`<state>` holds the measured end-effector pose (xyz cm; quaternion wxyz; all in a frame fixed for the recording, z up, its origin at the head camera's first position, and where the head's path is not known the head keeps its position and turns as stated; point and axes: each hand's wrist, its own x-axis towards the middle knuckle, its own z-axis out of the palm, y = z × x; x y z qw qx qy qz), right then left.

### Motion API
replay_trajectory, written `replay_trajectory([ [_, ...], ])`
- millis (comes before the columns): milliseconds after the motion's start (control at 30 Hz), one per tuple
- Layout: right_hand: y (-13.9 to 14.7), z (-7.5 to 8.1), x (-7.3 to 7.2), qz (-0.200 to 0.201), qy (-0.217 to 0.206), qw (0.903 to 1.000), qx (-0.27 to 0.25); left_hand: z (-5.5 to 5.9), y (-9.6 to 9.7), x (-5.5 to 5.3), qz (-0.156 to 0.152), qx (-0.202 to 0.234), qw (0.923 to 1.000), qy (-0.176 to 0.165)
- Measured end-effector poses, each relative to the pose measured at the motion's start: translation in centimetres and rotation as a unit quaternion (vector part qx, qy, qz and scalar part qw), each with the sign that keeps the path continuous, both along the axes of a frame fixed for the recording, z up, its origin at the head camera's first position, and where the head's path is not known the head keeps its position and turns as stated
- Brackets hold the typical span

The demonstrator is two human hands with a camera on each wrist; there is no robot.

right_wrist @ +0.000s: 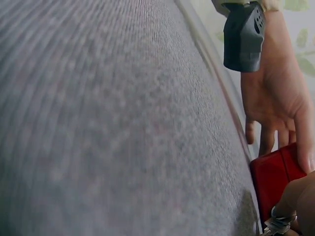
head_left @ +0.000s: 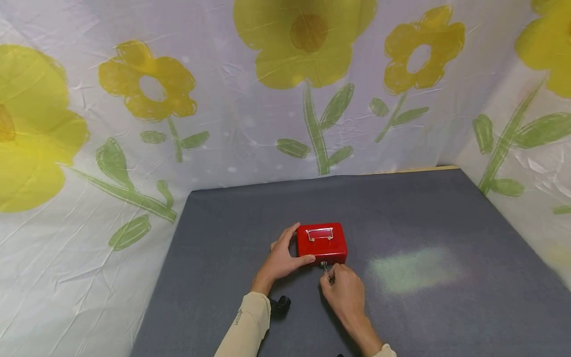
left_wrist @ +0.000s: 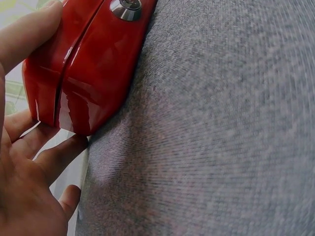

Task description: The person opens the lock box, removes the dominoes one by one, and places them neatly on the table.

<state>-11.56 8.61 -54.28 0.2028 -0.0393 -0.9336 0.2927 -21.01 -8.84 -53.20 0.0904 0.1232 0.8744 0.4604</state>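
A red metal cash box [head_left: 321, 243] with a wire handle [head_left: 320, 233] on its lid sits on the dark table, its lid down. My left hand [head_left: 281, 258] holds its left end, thumb over the front edge and fingers against the side. A round silver lock [left_wrist: 126, 8] shows on the box's front in the left wrist view. Just before that lock, my right hand [head_left: 345, 292] pinches small silver keys [right_wrist: 278, 224] between thumb and curled fingers. The fingers partly hide the keys.
Grey-black cloth [head_left: 415, 208] covers the table. A black wrist-worn device [right_wrist: 244, 37] hangs below the left sleeve. White sheeting [head_left: 214, 99] painted with yellow flowers stands behind and at both sides. A pale greenish light patch [head_left: 417, 270] lies right of the box.
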Motion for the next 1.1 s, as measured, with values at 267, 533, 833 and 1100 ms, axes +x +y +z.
replay_trajectory([
  [267,-0.6,-0.1,-0.1,-0.018,0.011,0.9998,0.0,-0.1,0.0,0.0,0.002,0.002,1.0,0.003],
  [533,-1.0,-0.1,-0.3,-0.026,0.011,0.9995,0.012,0.1,-0.1,-0.2,-0.004,0.009,1.0,-0.001],
  [833,-0.9,-0.2,-0.7,-0.032,0.001,0.9995,-0.002,0.1,-0.1,-0.2,-0.009,0.007,0.9999,-0.004],
  [1100,-0.3,0.1,-0.6,-0.021,-0.048,0.9961,-0.072,-0.1,-0.2,-0.2,-0.009,0.007,0.9999,-0.001],
])
